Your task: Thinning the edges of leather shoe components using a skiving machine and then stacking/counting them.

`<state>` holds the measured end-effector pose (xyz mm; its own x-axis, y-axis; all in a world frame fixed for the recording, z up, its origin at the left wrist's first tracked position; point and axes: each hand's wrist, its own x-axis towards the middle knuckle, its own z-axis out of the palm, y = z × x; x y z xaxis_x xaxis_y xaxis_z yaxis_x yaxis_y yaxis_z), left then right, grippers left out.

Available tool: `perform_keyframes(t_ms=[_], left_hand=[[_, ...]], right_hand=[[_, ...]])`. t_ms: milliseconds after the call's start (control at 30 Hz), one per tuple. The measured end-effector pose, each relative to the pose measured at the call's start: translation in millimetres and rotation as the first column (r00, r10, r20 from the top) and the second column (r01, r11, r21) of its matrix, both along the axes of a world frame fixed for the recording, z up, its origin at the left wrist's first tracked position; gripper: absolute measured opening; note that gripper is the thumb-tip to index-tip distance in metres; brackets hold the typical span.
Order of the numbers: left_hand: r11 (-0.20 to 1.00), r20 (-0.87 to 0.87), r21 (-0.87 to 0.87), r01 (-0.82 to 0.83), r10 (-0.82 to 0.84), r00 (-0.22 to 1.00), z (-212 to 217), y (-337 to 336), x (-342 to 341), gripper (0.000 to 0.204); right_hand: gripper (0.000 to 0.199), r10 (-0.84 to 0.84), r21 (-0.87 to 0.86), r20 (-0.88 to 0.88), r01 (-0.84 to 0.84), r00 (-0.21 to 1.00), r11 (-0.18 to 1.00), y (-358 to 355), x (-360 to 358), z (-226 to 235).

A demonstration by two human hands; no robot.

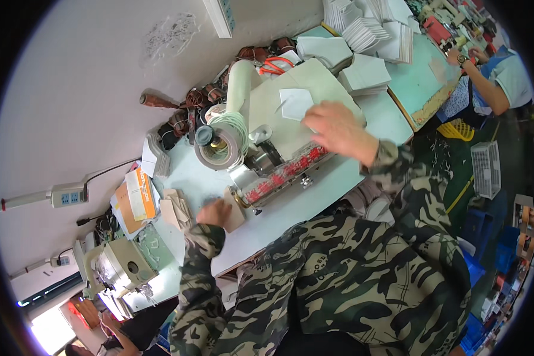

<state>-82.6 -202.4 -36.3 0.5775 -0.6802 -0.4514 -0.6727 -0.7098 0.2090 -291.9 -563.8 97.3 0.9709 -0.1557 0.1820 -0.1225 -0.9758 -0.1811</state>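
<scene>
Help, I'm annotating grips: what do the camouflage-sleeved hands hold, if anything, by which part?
Cannot be told: the left hand overlaps a beige piece, the right hand a white piece, each at an edge.

Rough, chipped red paint and shiny metal are shown on the machine [279, 178]; the tabletop [267, 232] is smoothly finished, the jacket [362, 273] made of matt cloth, the wall [89, 107] marred by a rough patch.
</scene>
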Motion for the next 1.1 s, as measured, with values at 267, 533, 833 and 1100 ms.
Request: perform_keyframes(t_ms=[267, 533, 833, 1100], left_hand=[[0.942, 0.356, -0.323, 0.093, 0.03, 0.934, 7, 23, -25, 0.021], [0.899, -0.589, -0.43, -0.078, -0.213, 0.78, 132, -56, 0, 0.027], [0.819, -0.386, -0.574, 0.012, -0.283, 0.878, 111, -124, -1, 0.022], [0.99, 0.173, 0.111, 0.084, -0.103, 0.979, 12, 18, 50, 0.046]], right_hand=[[0.027, 0.013, 0.629, -0.01, -0.004, 1.0, 0.777, 87, -4, -21], [0.023, 0.001, 0.714, 0.032, -0.024, 0.999, 0.699, 83, 9, -17], [0.036, -0.001, 0.439, 0.119, -0.052, 0.993, 0.897, 76, 40, -16], [0.029, -0.039, 0.349, 0.351, -0.092, 0.935, 0.933, 20, 39, 44]])
